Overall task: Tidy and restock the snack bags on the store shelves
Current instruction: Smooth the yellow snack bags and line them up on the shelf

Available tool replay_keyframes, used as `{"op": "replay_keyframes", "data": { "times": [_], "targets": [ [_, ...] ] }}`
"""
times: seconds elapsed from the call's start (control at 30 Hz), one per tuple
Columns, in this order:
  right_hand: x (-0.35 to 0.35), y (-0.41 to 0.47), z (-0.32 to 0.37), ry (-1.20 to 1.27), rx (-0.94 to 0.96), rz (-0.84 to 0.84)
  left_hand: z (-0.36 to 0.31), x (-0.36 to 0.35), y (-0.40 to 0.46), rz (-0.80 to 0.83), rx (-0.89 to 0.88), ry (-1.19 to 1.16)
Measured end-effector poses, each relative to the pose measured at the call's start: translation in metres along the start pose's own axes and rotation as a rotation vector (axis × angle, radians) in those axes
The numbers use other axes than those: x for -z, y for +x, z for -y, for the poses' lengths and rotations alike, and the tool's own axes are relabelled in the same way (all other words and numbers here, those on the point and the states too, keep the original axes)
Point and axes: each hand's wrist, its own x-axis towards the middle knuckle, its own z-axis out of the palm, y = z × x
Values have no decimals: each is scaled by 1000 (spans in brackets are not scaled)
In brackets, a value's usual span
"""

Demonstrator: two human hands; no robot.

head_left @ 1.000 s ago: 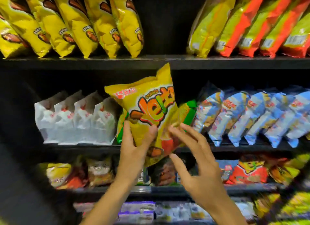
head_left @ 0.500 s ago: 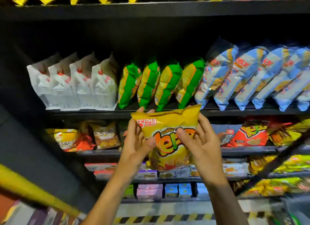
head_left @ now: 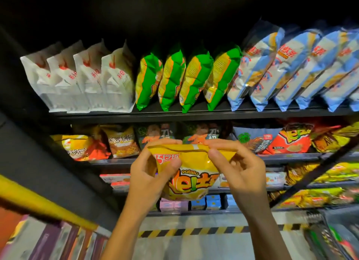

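**Both hands gripping one yellow potato-snack bag in front of the shelves**

The left hand (head_left: pixel 147 174) and the right hand (head_left: pixel 239 168) are each clamping the top corners of a single yellow snack bag (head_left: pixel 189 180), thumbs in front and fingers curling over the sealed edge. The bag is hanging at the centre of the view, in front of the second visible shelf (head_left: pixel 291 157) and apart from it. Its face is showing "potato" in small letters above large orange lettering reading "e!", plus a red logo patch at its 10 o'clock corner that is too blurred to read.

On the upper shelf (head_left: pixel 174 115), three groups are standing on edge. At 10 o'clock, four white bags (head_left: pixel 81 81) are carrying red characters. At 12 o'clock, four green-and-yellow bags (head_left: pixel 186 79) are leaning. At 2 o'clock, at least five light-blue bags (head_left: pixel 295 69) are showing orange-red characters and running out of view.

Below, at 3 o'clock from the held bag, one red bag (head_left: pixel 291 141) is wearing the same style of lettering. At 9 o'clock, an orange bag (head_left: pixel 121 141) is bearing white Chinese characters.
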Motion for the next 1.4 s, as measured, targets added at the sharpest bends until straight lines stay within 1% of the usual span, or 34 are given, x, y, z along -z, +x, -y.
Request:
{"op": "replay_keyframes", "data": {
  "times": [0.07,0.13,0.23,0.3,0.37,0.47,0.57,0.63,0.7,0.77,0.8,0.9,0.97,1.03,1.17,1.27,1.33,1.4],
  "targets": [
    [-1,-1,-4,-50,-3,-69,2,2,-3,39,28,-6],
    [-3,-3,-9,-39,-30,-129,4,2,-6,69,32,-4],
    [-8,-6,-9,-20,-80,-160,6,1,-9,83,67,-4],
    [-9,-7,-11,-36,-80,-174,7,-1,-10,81,96,-51],
    [-9,-9,-15,-58,-89,-188,6,-4,-12,34,101,-89],
    [-8,-11,-18,-65,-82,-199,6,-10,-11,-85,138,-55],
    [-10,-11,-16,-59,-83,-205,5,-14,-11,-144,192,-111],
    [-11,-9,-13,-55,-85,-192,1,-18,-10,-174,185,-161],
    [-11,-8,-8,-39,-92,-121,0,-19,-8,-181,175,-183],
    [-8,-7,-6,-7,-104,-45,0,-18,-7,-192,160,-160],
    [-7,-7,-6,-10,-102,-33,2,-15,-6,-191,128,-126],
    [-7,-5,-15,-40,-124,-86,8,-11,-6,-111,-50,61],
    [-10,-5,-16,12,-164,-110,10,-11,-5,-86,-94,100],
    [-9,-4,-16,33,-185,-102,12,-11,-4,-126,-63,61],
    [-3,-1,-16,150,-183,-18,9,-14,-2,-245,90,-118],
    [-2,3,-20,147,-150,-23,10,-15,-1,-235,124,-132],
    [-2,2,-21,151,-167,-31,11,-14,-1,-218,144,-130],
    [-2,3,-26,171,-198,2,11,-13,1,-242,154,-135]
  ]
}}
